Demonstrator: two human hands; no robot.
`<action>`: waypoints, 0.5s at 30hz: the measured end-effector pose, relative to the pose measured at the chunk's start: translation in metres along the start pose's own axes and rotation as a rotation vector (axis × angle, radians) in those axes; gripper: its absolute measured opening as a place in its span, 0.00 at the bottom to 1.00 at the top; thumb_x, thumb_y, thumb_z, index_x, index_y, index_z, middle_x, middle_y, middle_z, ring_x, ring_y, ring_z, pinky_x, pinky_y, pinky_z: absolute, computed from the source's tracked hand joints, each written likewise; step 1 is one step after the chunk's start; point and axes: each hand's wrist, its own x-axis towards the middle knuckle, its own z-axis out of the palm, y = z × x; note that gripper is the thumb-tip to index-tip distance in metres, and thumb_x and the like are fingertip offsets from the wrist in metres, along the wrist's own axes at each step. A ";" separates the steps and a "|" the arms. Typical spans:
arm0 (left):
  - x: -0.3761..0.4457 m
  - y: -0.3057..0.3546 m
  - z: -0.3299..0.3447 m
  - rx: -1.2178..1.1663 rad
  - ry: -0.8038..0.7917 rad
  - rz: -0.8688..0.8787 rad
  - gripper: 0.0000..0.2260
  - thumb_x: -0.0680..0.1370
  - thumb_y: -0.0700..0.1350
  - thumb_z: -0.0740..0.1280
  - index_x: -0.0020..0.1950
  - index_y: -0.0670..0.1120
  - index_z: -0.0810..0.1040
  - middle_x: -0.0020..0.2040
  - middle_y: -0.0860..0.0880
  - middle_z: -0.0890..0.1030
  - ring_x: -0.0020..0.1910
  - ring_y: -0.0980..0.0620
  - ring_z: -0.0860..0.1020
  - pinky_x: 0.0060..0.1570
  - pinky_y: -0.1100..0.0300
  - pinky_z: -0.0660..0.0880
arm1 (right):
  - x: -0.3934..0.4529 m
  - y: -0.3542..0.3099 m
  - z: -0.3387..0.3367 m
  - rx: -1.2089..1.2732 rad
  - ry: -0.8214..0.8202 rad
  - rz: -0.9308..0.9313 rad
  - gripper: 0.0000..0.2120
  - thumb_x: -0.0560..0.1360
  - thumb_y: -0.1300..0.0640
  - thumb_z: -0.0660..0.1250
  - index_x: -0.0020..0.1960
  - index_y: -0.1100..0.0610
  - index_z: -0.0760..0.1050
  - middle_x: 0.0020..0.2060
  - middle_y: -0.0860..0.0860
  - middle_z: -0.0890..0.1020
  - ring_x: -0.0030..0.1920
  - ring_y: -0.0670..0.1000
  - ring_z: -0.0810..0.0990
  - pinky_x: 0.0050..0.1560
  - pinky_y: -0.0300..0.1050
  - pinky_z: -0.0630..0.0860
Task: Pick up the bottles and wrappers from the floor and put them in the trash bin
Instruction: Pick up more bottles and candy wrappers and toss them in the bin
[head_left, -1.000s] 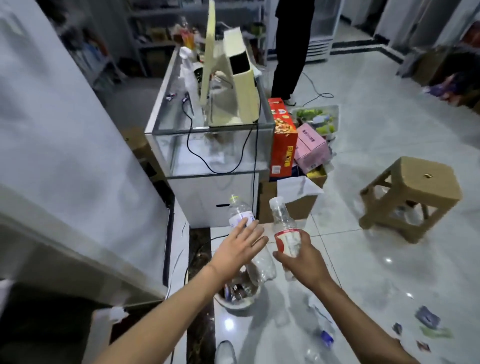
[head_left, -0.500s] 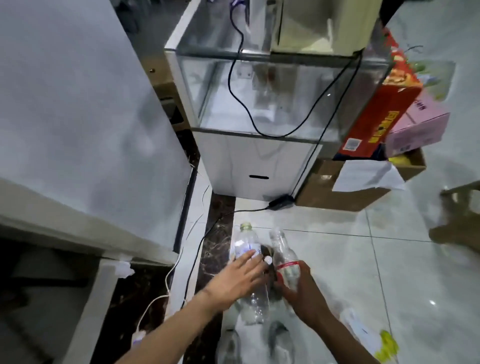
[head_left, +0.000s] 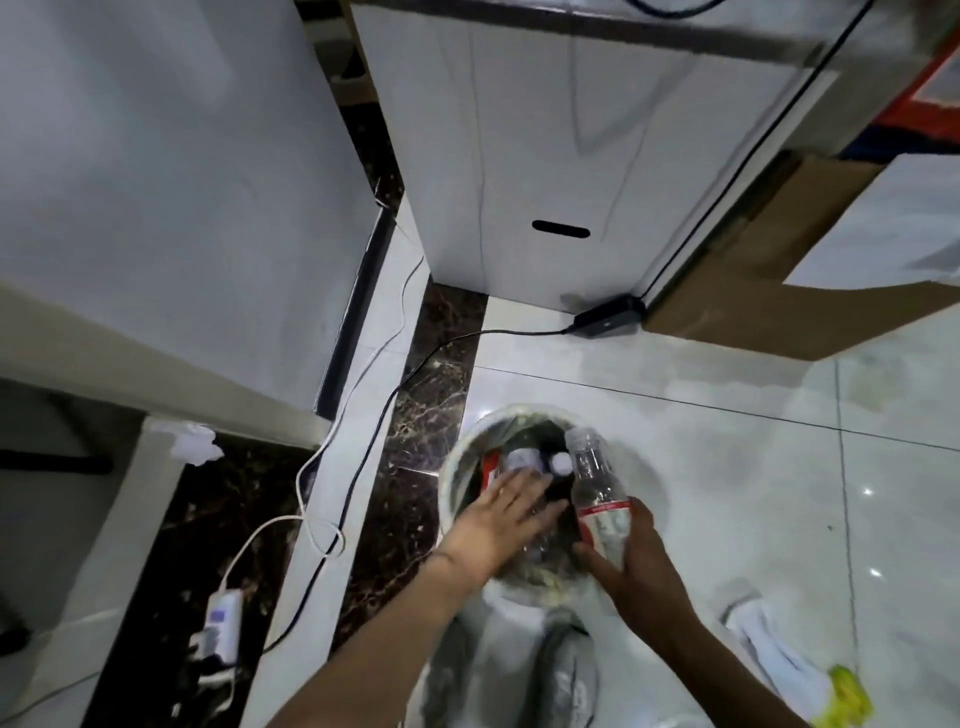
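Note:
A round white trash bin (head_left: 451, 483) stands on the tiled floor in front of me, with a red wrapper and other rubbish inside. My left hand (head_left: 496, 527) reaches into its mouth, fingers stretched over a clear bottle with a bluish label (head_left: 519, 461) that lies inside the rim. My right hand (head_left: 641, 569) grips a clear bottle with a red-and-white label (head_left: 597, 499) by its lower half. That bottle is tilted over the bin's right side, neck pointing away from me.
A white wrapper (head_left: 769, 644) with a yellow scrap (head_left: 849, 699) lies on the floor at lower right. My shoe (head_left: 566, 665) is just below the bin. Cables, a black adapter (head_left: 608, 322) and a power strip (head_left: 221, 623) lie left; a white cabinet (head_left: 545, 156) and a cardboard box (head_left: 753, 291) stand beyond.
The view has tipped down onto the bin. Both hands have come down with their bottles; the left one now has its bottle inside the bin's mouth, the right one over the rim.

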 end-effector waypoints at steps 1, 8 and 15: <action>0.000 0.000 0.000 -0.095 0.016 -0.042 0.35 0.79 0.37 0.58 0.80 0.50 0.41 0.80 0.44 0.42 0.78 0.42 0.40 0.76 0.48 0.38 | 0.004 -0.001 0.000 -0.015 -0.008 -0.002 0.35 0.71 0.51 0.75 0.71 0.58 0.62 0.59 0.54 0.76 0.58 0.56 0.77 0.58 0.53 0.75; -0.010 -0.019 -0.063 -0.721 0.248 -0.643 0.16 0.80 0.46 0.60 0.68 0.55 0.73 0.61 0.53 0.79 0.58 0.52 0.78 0.57 0.57 0.75 | 0.023 -0.044 0.005 0.022 -0.069 0.026 0.36 0.72 0.45 0.72 0.72 0.55 0.59 0.65 0.53 0.73 0.64 0.55 0.74 0.63 0.53 0.73; -0.044 -0.052 -0.133 -0.934 0.191 -0.653 0.10 0.82 0.50 0.59 0.60 0.59 0.76 0.48 0.56 0.83 0.42 0.56 0.79 0.38 0.60 0.75 | 0.023 -0.105 -0.035 -0.181 -0.212 -0.035 0.09 0.77 0.51 0.66 0.56 0.50 0.78 0.46 0.49 0.84 0.45 0.48 0.81 0.48 0.42 0.77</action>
